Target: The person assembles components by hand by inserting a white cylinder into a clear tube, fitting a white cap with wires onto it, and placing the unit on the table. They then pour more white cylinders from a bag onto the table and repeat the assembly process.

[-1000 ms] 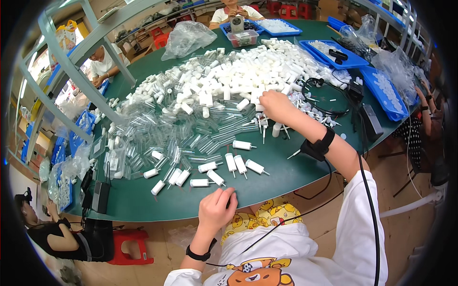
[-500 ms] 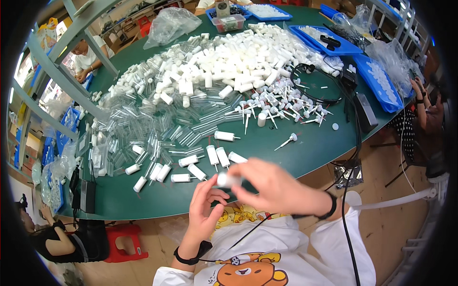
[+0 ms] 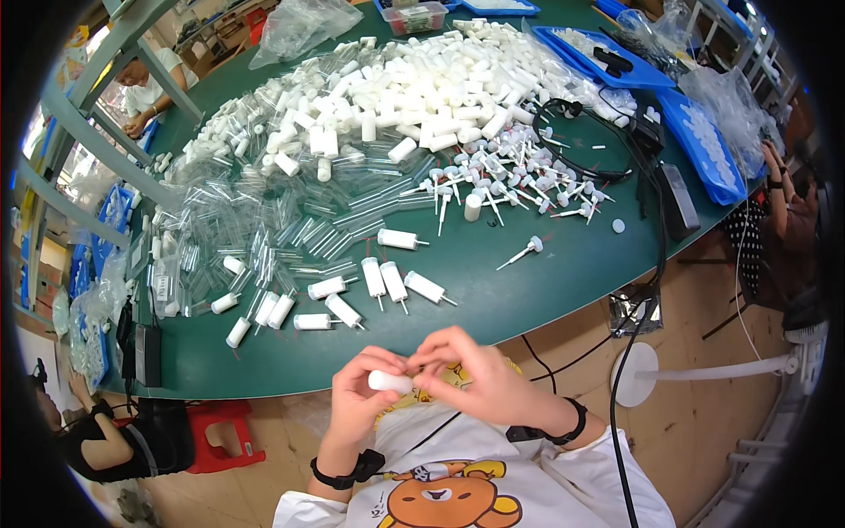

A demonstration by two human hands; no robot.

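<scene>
In front of my body, just off the table's near edge, my left hand (image 3: pixel 359 392) holds a smooth white cylinder (image 3: pixel 389 381) between thumb and fingers. My right hand (image 3: pixel 471 377) meets it at the cylinder's right end, thumb and fingers pinched together; whatever they grip is hidden. On the table beyond lie several white cylinders with thin stems, one of them a stemmed cylinder (image 3: pixel 426 288) nearest my right hand. Farther right rests a single disc-headed stem piece (image 3: pixel 521 253), apart from a heap of similar stem pieces (image 3: pixel 502 185).
A large pile of white cylinders (image 3: pixel 414 97) covers the green table (image 3: pixel 493 299), with clear tubes (image 3: pixel 229 220) to its left. Black cables and a black box (image 3: pixel 676 201) lie at the right, beside blue trays (image 3: pixel 701 145). Other people sit around the table.
My right hand has come down and closed in at the right end of the white cylinder. The left hand, fingers loosely curled before, now grips the cylinder lower and nearer my body. The view has shifted slightly.
</scene>
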